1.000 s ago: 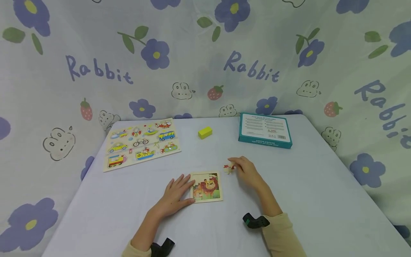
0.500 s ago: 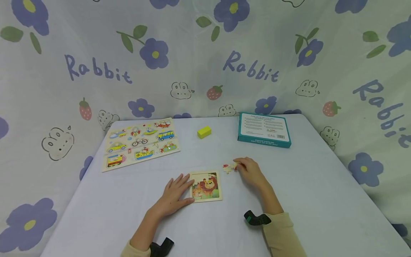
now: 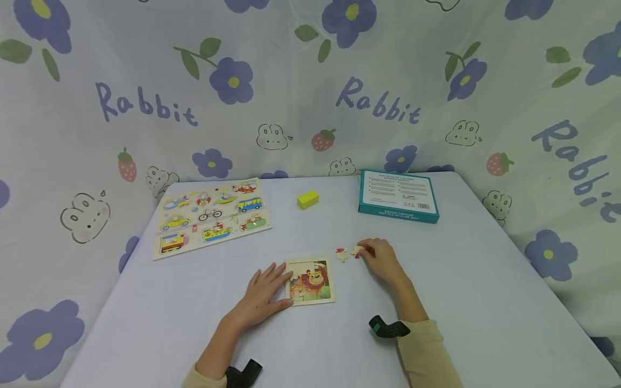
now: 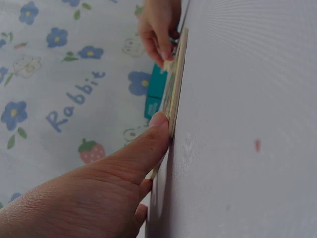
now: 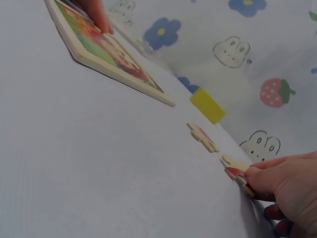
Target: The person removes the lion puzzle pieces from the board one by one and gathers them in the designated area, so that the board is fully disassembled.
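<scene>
A small square wooden jigsaw puzzle [image 3: 332,283] with a lion picture lies flat, several pieces fitted in its frame. My left hand [image 3: 259,296] rests at its left edge, fingers spread and straight, thumb on the near left corner. To the right of the frame, my right hand [image 3: 380,258] pinches a jigsaw piece [image 5: 236,172] with red on it between thumb and fingertips, low over the cloth. Another loose jigsaw piece [image 5: 202,138], pale with a red patch, lies between that hand and the puzzle. In the left wrist view my left thumb [image 4: 148,141] presses the puzzle's edge.
A large wooden vehicle puzzle board [image 3: 228,218] lies at the back left. Behind the lion puzzle stands a yellow block [image 3: 308,200]. A teal and white box [image 3: 399,196] lies at the back right. A printed curtain hangs behind the white-covered table.
My right hand has moved a little to the right with its pinched piece, away from the other loose piece, which now shows separately. My left hand has stayed on the puzzle.
</scene>
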Demonstrator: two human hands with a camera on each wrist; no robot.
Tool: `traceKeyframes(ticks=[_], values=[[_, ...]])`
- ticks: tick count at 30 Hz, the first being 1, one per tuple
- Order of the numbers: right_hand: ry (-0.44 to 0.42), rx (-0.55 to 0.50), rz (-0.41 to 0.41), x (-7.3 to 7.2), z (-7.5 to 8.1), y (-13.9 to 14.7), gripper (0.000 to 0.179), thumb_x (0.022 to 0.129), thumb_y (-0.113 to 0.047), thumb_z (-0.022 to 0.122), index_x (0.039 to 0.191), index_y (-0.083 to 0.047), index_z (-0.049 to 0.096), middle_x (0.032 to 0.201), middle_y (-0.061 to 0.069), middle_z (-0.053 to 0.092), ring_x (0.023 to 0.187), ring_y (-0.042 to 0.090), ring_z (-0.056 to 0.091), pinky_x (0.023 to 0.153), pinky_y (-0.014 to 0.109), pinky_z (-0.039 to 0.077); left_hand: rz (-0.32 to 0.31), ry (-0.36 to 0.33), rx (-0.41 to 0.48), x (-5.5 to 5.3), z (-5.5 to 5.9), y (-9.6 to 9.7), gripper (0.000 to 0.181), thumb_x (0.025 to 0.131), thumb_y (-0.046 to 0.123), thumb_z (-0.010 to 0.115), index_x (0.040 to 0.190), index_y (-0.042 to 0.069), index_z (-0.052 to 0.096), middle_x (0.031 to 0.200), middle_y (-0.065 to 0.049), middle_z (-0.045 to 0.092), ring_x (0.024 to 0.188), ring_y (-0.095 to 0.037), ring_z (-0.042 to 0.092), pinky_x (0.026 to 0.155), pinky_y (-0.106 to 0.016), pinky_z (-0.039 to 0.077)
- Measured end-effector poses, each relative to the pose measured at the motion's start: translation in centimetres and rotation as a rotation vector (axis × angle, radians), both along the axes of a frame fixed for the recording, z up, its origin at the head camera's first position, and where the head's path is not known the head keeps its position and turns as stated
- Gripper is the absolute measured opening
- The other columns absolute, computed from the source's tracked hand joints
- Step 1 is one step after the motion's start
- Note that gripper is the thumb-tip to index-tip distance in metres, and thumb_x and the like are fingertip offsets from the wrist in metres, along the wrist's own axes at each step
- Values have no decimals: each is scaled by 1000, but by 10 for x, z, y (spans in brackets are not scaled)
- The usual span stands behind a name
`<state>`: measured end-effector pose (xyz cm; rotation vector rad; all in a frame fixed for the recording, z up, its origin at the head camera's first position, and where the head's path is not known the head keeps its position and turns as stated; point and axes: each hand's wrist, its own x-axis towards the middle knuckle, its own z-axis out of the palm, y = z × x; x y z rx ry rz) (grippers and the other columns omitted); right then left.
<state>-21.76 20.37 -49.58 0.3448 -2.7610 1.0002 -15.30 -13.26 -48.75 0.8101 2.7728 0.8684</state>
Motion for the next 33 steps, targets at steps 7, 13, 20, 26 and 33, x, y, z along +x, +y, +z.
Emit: traceKeyframes(ticks=[7,13,20,26,33], values=[[-16,-1,-19,-2,-4,-1,17,84,-8,66,100,-5,68,82,3,56,79,19,46,67,31,40,2,1,-2,1,0,-1,65,84,42,62,139,14,41,149,-6,24,138,-27,12,107,-52,3],[0,-2,-12,-2,-5,-1,14,84,-7,66,98,-5,69,84,5,57,81,21,47,69,32,41,6,-6,-4,1,0,-1,65,84,42,62,139,15,41,150,-5,24,138,-27,11,107,-51,2],[19,-12,-16,0,-4,-2,13,84,-7,66,96,-5,69,88,6,56,83,20,47,69,32,42,7,-12,3,1,0,0,65,84,41,63,139,14,41,150,-5,24,138,-27,12,107,-52,2],[59,-47,-3,4,1,-8,14,82,-7,67,96,-3,69,97,11,54,93,24,47,76,36,43,5,-12,0,1,0,0,65,84,42,62,139,15,41,149,-5,24,138,-27,12,107,-51,2],[75,-8,75,10,8,-28,14,84,-7,65,98,-5,69,97,8,50,87,18,46,73,32,46,-2,-2,1,1,1,0,65,84,43,62,139,14,41,149,-6,25,138,-29,12,107,-52,3]])
